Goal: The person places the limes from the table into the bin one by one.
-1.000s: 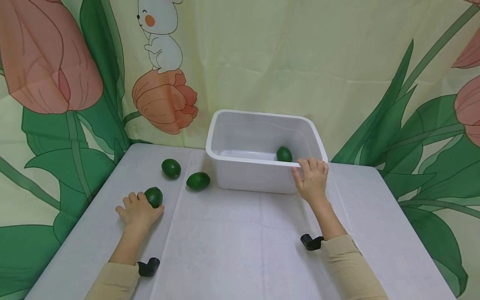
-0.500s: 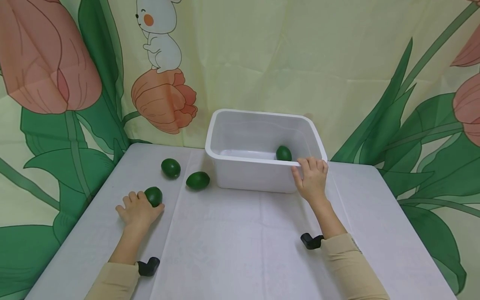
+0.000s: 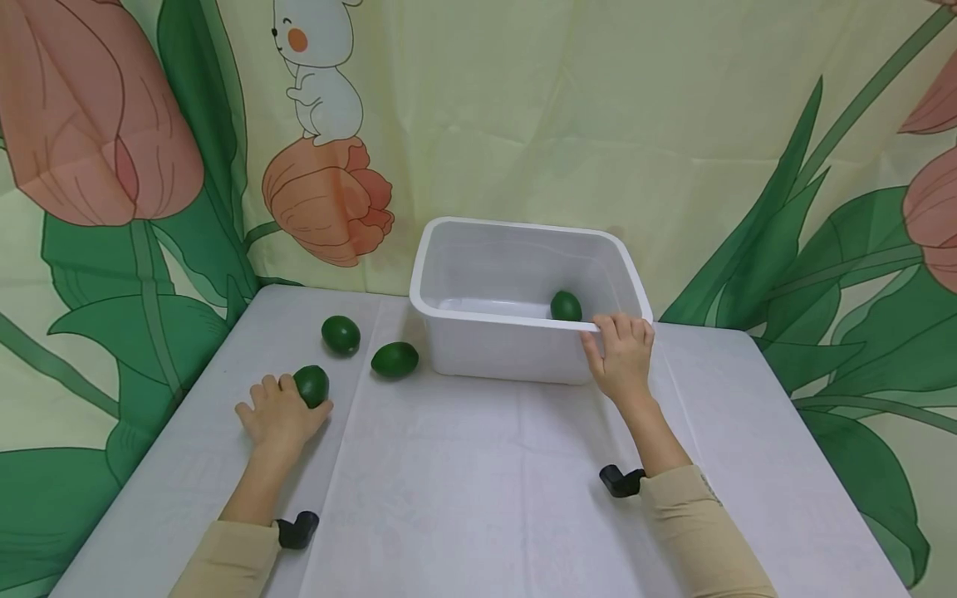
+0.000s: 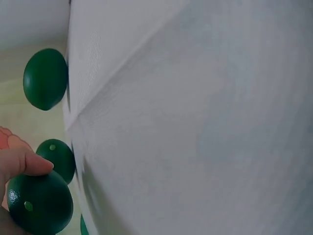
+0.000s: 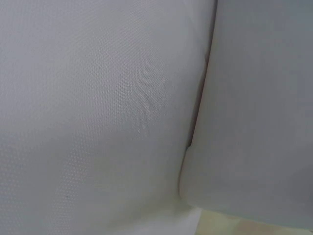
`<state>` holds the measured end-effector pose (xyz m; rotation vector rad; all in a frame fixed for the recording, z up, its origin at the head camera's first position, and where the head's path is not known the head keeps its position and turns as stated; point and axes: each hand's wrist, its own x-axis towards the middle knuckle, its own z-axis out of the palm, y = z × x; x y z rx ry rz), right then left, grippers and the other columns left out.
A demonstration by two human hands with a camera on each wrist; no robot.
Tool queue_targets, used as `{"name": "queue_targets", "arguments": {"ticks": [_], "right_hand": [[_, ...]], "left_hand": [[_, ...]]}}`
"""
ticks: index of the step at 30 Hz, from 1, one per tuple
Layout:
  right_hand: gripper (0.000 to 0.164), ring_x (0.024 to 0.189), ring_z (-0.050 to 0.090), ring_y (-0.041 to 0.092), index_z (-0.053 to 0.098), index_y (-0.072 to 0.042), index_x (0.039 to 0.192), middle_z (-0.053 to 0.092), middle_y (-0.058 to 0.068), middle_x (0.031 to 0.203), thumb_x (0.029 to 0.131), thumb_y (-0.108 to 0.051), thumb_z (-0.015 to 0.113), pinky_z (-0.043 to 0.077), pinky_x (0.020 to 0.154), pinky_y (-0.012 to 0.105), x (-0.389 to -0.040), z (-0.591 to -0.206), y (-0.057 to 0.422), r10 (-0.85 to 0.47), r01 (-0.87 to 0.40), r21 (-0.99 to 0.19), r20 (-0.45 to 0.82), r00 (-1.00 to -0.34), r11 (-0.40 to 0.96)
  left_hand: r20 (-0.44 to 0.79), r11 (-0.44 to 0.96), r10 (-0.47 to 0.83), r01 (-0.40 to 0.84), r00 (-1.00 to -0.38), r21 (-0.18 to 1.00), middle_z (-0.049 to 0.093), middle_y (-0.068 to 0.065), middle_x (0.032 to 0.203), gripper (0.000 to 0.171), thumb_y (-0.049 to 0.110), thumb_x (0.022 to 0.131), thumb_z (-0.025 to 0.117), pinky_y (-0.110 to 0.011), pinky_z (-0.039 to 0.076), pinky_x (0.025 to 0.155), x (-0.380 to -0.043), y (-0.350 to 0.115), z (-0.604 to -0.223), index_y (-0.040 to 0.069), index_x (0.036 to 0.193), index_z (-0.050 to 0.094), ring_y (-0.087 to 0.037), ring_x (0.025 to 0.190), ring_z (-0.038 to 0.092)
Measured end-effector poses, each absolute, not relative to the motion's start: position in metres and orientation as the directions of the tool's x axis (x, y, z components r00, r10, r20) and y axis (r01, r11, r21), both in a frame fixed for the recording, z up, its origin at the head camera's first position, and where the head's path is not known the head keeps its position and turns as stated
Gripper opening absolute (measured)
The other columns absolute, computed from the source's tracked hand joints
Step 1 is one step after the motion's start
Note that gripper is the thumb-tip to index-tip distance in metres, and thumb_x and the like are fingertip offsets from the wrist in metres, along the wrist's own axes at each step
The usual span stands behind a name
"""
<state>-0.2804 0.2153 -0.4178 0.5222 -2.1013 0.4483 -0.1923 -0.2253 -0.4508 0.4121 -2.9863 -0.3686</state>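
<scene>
My left hand [image 3: 280, 419] grips a dark green lime [image 3: 311, 386] low over the left side of the table. In the left wrist view the thumb lies across the top of this lime [image 4: 41, 204], and its pale stem spot shows. Two more limes lie beyond the hand, one [image 3: 341, 335] farther back and one [image 3: 395, 360] beside the white plastic bin [image 3: 501, 353]. At the bin's near right corner my right hand [image 3: 623, 359] holds the rim, fingers hooked over it and thumb outside. Inside the bin, toward the right, rests another lime [image 3: 566, 306].
A white cloth covers the table [image 3: 463, 482]. Behind it hangs a curtain [image 3: 523, 124] printed with tulips and a white animal, close to the bin's back. Each wrist carries a small black camera [image 3: 298, 531].
My left hand has shifted slightly away from me and to the right, carrying the lime with it. The right hand and the bin have stayed in place.
</scene>
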Motion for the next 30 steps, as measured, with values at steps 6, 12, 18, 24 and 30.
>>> {"name": "queue_targets", "arguments": {"ticks": [6,12,18,24,30], "right_hand": [[0.051,0.084,0.039,0.035,0.053,-0.001,0.093,0.048,0.017,0.088,0.095,-0.048,0.033,0.025,0.081,0.052,-0.28,-0.418,0.216,-0.197,-0.517,-0.111,0.84,-0.505,0.849],[0.051,0.084,0.039,0.035,0.053,-0.001,0.094,0.048,0.017,0.088,0.094,-0.049,0.034,0.025,0.083,0.051,-0.28,-0.417,0.215,-0.192,-0.521,-0.123,0.839,-0.509,0.845],[0.051,0.085,0.039,0.035,0.053,-0.002,0.094,0.048,0.017,0.088,0.094,-0.049,0.034,0.025,0.082,0.051,-0.28,-0.417,0.215,-0.193,-0.523,-0.125,0.837,-0.511,0.843],[0.051,0.084,0.039,0.035,0.053,-0.002,0.094,0.048,0.016,0.088,0.094,-0.049,0.034,0.024,0.082,0.051,-0.28,-0.418,0.216,-0.189,-0.521,-0.127,0.839,-0.51,0.844],[0.05,0.085,0.039,0.035,0.053,-0.002,0.094,0.048,0.017,0.088,0.094,-0.049,0.034,0.025,0.082,0.051,-0.281,-0.418,0.216,-0.188,-0.526,-0.127,0.843,-0.504,0.841]], "left_hand": [[0.101,0.939,-0.267,-0.236,-0.958,0.248,0.038,-0.031,0.096,0.068,0.041,0.077,0.064,-0.06,0.029,0.078,-0.194,-0.223,-0.446,-0.016,0.105,0.042,-0.048,0.099,0.035],[0.125,0.944,-0.255,-0.218,-0.959,0.248,0.038,-0.031,0.096,0.067,0.042,0.077,0.064,-0.059,0.029,0.076,-0.196,-0.219,-0.439,-0.016,0.103,0.042,-0.047,0.098,0.035],[0.116,0.944,-0.253,-0.219,-0.96,0.249,0.037,-0.029,0.095,0.066,0.042,0.078,0.064,-0.059,0.029,0.076,-0.198,-0.215,-0.433,-0.015,0.104,0.042,-0.046,0.097,0.035],[0.123,0.942,-0.253,-0.215,-0.96,0.258,0.037,-0.027,0.094,0.066,0.042,0.078,0.064,-0.059,0.028,0.076,-0.201,-0.213,-0.43,-0.014,0.103,0.041,-0.045,0.096,0.035],[0.12,0.942,-0.244,-0.206,-0.962,0.263,0.037,-0.028,0.095,0.066,0.043,0.078,0.063,-0.059,0.028,0.077,-0.204,-0.21,-0.426,-0.014,0.104,0.041,-0.045,0.096,0.035]]}}
